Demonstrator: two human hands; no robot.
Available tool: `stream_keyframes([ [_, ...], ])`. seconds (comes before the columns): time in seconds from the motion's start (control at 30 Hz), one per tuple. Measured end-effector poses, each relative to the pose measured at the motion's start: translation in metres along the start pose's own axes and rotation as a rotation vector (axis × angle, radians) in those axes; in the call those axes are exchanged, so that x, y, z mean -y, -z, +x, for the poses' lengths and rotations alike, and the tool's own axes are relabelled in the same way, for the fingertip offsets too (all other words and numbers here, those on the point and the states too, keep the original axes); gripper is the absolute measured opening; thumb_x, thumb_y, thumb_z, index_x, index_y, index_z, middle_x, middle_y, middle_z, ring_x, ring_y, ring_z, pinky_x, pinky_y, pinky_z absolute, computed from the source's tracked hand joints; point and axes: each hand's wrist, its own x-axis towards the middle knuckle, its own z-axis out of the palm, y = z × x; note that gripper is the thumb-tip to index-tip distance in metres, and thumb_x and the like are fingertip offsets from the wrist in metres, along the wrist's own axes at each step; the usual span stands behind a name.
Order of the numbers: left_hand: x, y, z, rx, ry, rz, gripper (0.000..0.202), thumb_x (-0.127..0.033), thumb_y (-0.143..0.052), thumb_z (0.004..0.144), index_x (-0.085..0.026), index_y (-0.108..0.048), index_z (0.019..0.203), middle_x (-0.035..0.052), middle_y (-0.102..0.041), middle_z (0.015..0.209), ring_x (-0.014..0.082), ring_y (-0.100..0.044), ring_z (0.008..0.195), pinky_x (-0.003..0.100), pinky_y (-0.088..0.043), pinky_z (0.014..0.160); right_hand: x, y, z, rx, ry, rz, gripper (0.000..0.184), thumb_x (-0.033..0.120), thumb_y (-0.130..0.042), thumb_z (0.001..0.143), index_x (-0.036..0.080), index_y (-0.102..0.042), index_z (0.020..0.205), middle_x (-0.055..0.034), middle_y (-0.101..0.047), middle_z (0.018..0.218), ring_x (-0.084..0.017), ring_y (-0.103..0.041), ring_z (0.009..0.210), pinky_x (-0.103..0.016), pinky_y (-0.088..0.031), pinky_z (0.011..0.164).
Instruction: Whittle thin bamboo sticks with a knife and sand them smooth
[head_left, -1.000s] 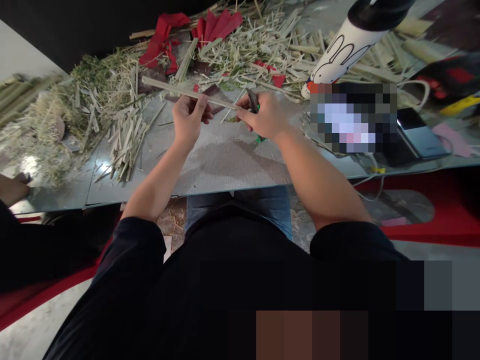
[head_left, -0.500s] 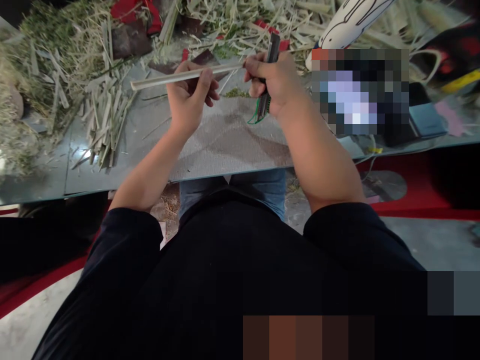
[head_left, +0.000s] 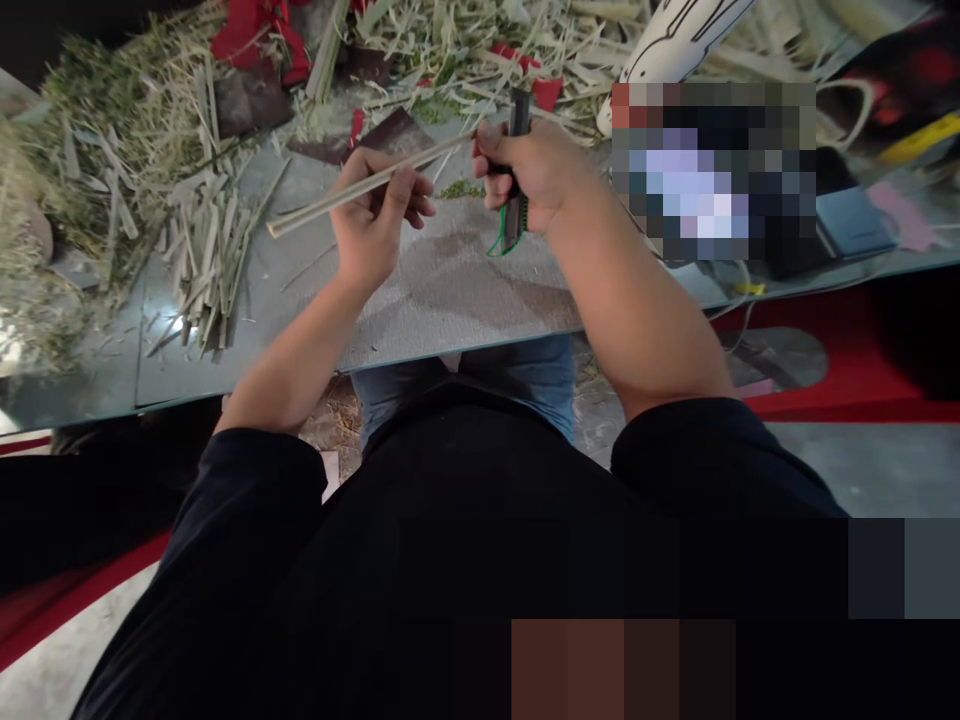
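A long pale strip of plant stalk (head_left: 322,208) slants across my left hand (head_left: 379,212), pinched between thumb and fingers. Its lower end sticks out to the left. The far end reaches the fingertips of my right hand (head_left: 536,170), which seem to touch it. Wrapped in the right fist is a dark, narrow, bar-shaped tool (head_left: 513,222) with green cord or edging at its lower end. It stands nearly upright, and its middle is hidden by the fingers; its exact kind cannot be made out. Below both hands lies a grey mat (head_left: 457,290).
A bundle of cut stalk strips (head_left: 210,290) lies left of my left arm. Dry green plant matter (head_left: 97,90) and loose shavings (head_left: 442,40) heap along the back. Red scraps (head_left: 547,92) lie among them. At right are a blurred-out patch, a blue box (head_left: 855,220) and a cable.
The strip has tilted more steeply, its left end lower. My right hand has shifted slightly left and down with the dark tool. The view has turned a little.
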Motion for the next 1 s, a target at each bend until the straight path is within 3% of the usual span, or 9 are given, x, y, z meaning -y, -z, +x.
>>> stream_keyframes([
  [0.13, -0.02, -0.001, -0.005, 0.008, 0.088, 0.181, 0.039, -0.059, -0.063, 0.116, -0.028, -0.055, 0.095, 0.0049, -0.08, 0.103, 0.019, -0.083, 0.096, 0.028, -0.061, 0.073, -0.005, 0.004, 0.01, 0.036, 0.059, -0.034, 0.035, 0.042, -0.088, 0.103, 0.025, -0.059, 0.09, 0.0046, -0.061, 0.078, -0.016, -0.026, 0.066, -0.035, -0.031, 0.067],
  [0.23, -0.018, -0.001, -0.006, 0.034, 0.065, 0.212, 0.039, -0.061, -0.067, 0.113, -0.028, -0.059, 0.096, 0.0055, -0.081, 0.101, 0.0205, -0.084, 0.1, 0.029, -0.062, 0.073, -0.008, 0.007, 0.014, 0.061, 0.107, 0.028, 0.043, 0.051, -0.094, 0.086, 0.027, -0.058, 0.089, 0.005, -0.054, 0.076, -0.016, -0.022, 0.066, -0.036, -0.03, 0.068],
  [0.33, 0.014, 0.002, 0.001, -0.007, -0.093, 0.154, 0.038, -0.063, -0.059, 0.116, -0.029, -0.063, 0.1, 0.0067, -0.084, 0.107, 0.0206, -0.083, 0.094, 0.035, -0.067, 0.081, -0.009, 0.007, 0.012, 0.113, 0.079, 0.094, 0.039, 0.045, -0.093, 0.08, 0.028, -0.058, 0.086, 0.0061, -0.045, 0.072, -0.016, -0.018, 0.064, -0.036, -0.03, 0.067],
  [0.47, 0.072, 0.006, 0.017, -0.034, -0.49, 0.163, 0.054, -0.082, -0.048, 0.113, -0.032, -0.069, 0.109, 0.0062, -0.083, 0.098, 0.0232, -0.084, 0.086, 0.042, -0.067, 0.081, -0.009, 0.002, 0.007, 0.135, 0.012, 0.19, 0.028, 0.038, -0.08, 0.079, 0.029, -0.054, 0.078, 0.0065, -0.041, 0.066, -0.018, -0.014, 0.063, -0.034, -0.026, 0.062],
  [0.57, 0.094, 0.007, 0.028, -0.06, -0.611, 0.179, 0.053, -0.082, -0.048, 0.114, -0.033, -0.069, 0.116, 0.0058, -0.082, 0.1, 0.0222, -0.084, 0.085, 0.041, -0.067, 0.081, -0.01, -0.001, 0.004, 0.128, -0.023, 0.229, 0.022, 0.03, -0.073, 0.076, 0.026, -0.051, 0.075, 0.008, -0.039, 0.064, -0.017, -0.014, 0.062, -0.033, -0.026, 0.062],
  [0.7, 0.097, 0.011, 0.038, -0.146, -0.594, 0.097, 0.048, -0.078, -0.051, 0.115, -0.032, -0.067, 0.115, 0.0032, -0.078, 0.098, 0.0207, -0.084, 0.086, 0.039, -0.066, 0.086, -0.012, -0.001, 0.003, 0.122, -0.044, 0.216, 0.02, 0.026, -0.071, 0.078, 0.025, -0.051, 0.074, 0.0072, -0.041, 0.066, -0.015, -0.02, 0.063, -0.032, -0.03, 0.064],
  [0.83, 0.091, 0.016, 0.043, -0.217, -0.509, 0.03, 0.05, -0.079, -0.055, 0.113, -0.03, -0.066, 0.111, 0.003, -0.076, 0.094, 0.0203, -0.082, 0.082, 0.037, -0.064, 0.082, -0.015, 0.001, 0.009, -0.024, 0.031, 0.094, 0.047, 0.058, -0.084, 0.095, 0.028, -0.053, 0.077, 0.0053, -0.045, 0.066, -0.018, -0.025, 0.067, -0.033, -0.031, 0.064],
  [0.93, 0.084, 0.019, 0.038, -0.194, -0.511, 0.043, 0.046, -0.075, -0.061, 0.112, -0.03, -0.069, 0.112, 0.0047, -0.081, 0.094, 0.0212, -0.083, 0.08, 0.038, -0.064, 0.081, -0.018, 0.0, 0.017, -0.149, 0.092, 0.064, 0.072, 0.092, -0.065, 0.107, 0.027, -0.051, 0.078, 0.0043, -0.046, 0.065, -0.017, -0.028, 0.064, -0.033, -0.029, 0.06],
  [1.0, 0.079, 0.02, 0.032, -0.12, -0.535, 0.069, 0.043, -0.073, -0.063, 0.112, -0.031, -0.073, 0.113, 0.0069, -0.084, 0.098, 0.0228, -0.085, 0.086, 0.041, -0.065, 0.087, -0.02, -0.002, 0.019, -0.138, 0.125, 0.056, 0.077, 0.096, -0.056, 0.111, 0.026, -0.055, 0.079, 0.0021, -0.054, 0.067, -0.016, -0.033, 0.062, -0.034, -0.026, 0.057],
])
